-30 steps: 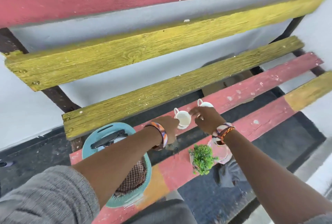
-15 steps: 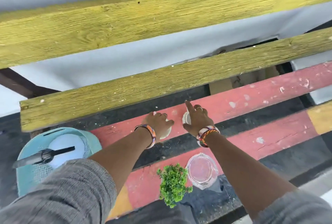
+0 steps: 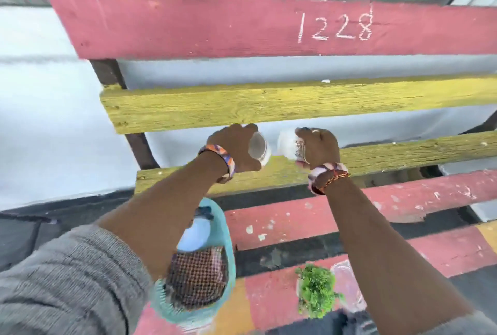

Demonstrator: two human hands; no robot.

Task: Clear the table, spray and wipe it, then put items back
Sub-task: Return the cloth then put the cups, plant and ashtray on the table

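My left hand [image 3: 233, 149] holds a small white cup [image 3: 259, 148] tilted on its side, lifted above the slatted table [image 3: 349, 213]. Beside it my right hand [image 3: 318, 147] grips a second white cup [image 3: 287, 145], also raised and tilted. Both cups hang in front of the yellow slats, close together but apart. On the table's near edge stand a small green plant [image 3: 316, 291] and a clear glass jar [image 3: 347, 286], partly hidden by my right forearm.
A teal basket [image 3: 223, 229] at the left holds a white plate [image 3: 194, 235], a dark-handled utensil [image 3: 204, 212] and a brown checked cloth [image 3: 197, 278]. Red and yellow slats with dark gaps form the surface; a red board marked 1228 [image 3: 336, 26] runs behind.
Both hands closed on the two white cups on the red slat and lifted them up and away from the table. The camera view tilted upward.
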